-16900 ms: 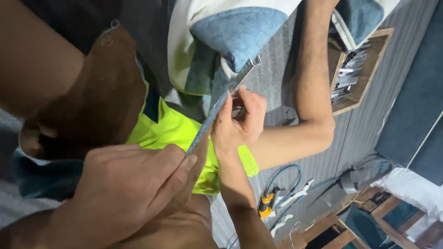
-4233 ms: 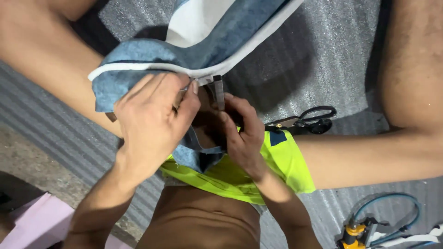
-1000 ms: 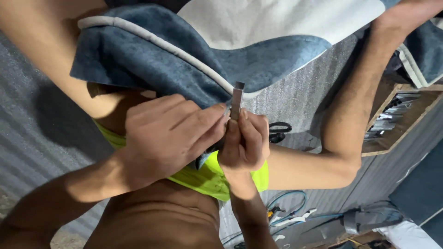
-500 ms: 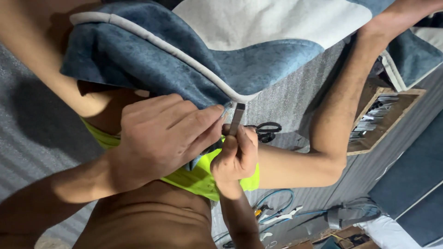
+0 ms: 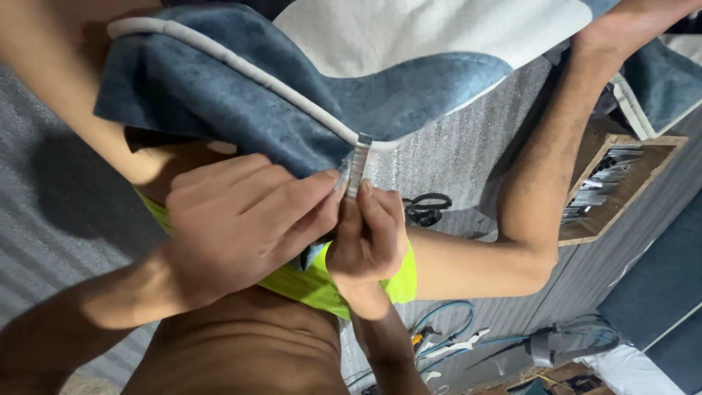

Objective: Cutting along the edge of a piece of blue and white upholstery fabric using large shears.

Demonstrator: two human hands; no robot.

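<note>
A blue and white fabric piece point(image 5: 241, 110) with white piping point(image 5: 241, 69) drapes over my knees. My right hand point(image 5: 369, 241) is closed around a narrow ridged metal strip point(image 5: 357, 164), held upright with its top touching the piping at the fabric's lower edge. Right beside the strip, the fingertips of my left hand point(image 5: 241, 227) pinch the fabric edge. The two hands touch each other. Below them are my yellow-green shorts point(image 5: 307, 281). The strip's lower end is hidden in my right fist.
Black-handled scissors point(image 5: 428, 208) lie on the grey ribbed mat point(image 5: 453, 146) behind my right hand. A wooden box point(image 5: 621, 212) of metal strips stands past my right leg point(image 5: 541, 183). Tools and a blue cable point(image 5: 439, 340) lie at the lower right.
The strip's top has come up against the white piping, where it stood just below it half a second ago. Both hands kept their grip and the view shifted slightly.
</note>
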